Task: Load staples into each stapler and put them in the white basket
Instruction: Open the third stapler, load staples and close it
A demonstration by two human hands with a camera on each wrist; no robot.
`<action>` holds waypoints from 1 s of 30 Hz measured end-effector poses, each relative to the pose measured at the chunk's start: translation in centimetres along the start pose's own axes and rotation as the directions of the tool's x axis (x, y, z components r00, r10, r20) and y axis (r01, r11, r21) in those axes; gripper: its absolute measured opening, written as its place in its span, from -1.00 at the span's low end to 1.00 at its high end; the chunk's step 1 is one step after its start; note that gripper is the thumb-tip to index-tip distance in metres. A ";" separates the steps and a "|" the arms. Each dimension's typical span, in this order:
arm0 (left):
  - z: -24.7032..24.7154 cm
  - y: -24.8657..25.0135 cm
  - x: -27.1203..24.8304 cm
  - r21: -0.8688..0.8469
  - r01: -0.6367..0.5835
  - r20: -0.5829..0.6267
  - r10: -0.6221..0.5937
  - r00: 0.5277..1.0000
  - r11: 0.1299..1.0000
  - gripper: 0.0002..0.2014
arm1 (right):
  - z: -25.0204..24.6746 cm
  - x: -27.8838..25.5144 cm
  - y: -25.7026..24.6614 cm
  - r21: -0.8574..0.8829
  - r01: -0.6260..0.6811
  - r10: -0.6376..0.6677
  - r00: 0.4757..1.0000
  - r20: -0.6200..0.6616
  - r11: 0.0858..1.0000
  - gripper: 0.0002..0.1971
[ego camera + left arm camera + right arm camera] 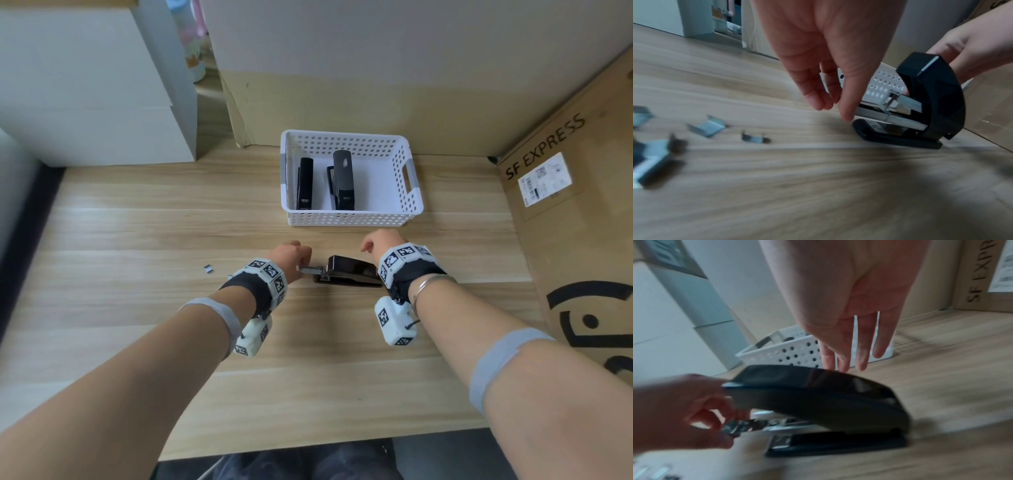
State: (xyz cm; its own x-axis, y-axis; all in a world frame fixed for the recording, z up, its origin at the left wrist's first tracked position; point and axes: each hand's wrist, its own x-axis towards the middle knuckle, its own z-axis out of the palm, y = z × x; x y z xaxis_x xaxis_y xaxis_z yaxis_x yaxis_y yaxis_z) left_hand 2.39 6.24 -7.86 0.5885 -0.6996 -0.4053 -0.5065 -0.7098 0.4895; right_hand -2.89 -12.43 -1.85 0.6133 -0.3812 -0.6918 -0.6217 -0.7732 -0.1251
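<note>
The black stapler stands on its base on the wooden table, near the middle, just in front of the white basket. Its metal magazine projects from the front end, toward my left. My left hand is at that end; the fingertips are bunched together and touch the tip of the magazine. Whether they pinch it or only press on it I cannot tell. My right hand hangs over the rear part of the stapler, beside the basket's near wall, with fingers straight and relaxed, holding nothing.

The basket sits toward the far edge of the table, right of centre. Two black staplers lie inside it, side by side, in its left half.

Loose staple strips lie on the table to the left of my left hand, blurred in the wrist view. A cardboard box printed "SF EXPRESS" stands along the right edge.
</note>
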 end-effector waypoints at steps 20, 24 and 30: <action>-0.8 -6.0 -5.0 0.108 0.120 0.087 -0.130 0.988 0.987 -0.80 | 4.5 -2.6 -6.2 -0.123 0.230 -0.249 0.954 -0.165 0.965 -0.61; -0.4 -6.3 -4.8 0.118 0.108 0.078 -0.118 0.990 0.987 -0.78 | 4.9 -2.8 -6.3 -0.130 0.223 -0.240 0.961 -0.136 0.966 -0.64; -0.5 -5.7 -4.5 0.103 0.097 0.050 -0.103 0.993 0.990 -0.79 | 5.7 -2.8 -6.3 -0.110 0.258 -0.273 0.949 -0.161 0.960 -0.65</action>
State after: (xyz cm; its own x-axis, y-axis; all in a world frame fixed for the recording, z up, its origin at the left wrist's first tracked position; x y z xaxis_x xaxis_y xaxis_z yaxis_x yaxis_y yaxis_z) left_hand 2.97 13.52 -8.41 0.6050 -0.6262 -0.4918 -0.5089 -0.7792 0.3659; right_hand -3.40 -3.60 -3.17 0.8296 -0.2319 -0.5079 -0.3853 -0.8962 -0.2202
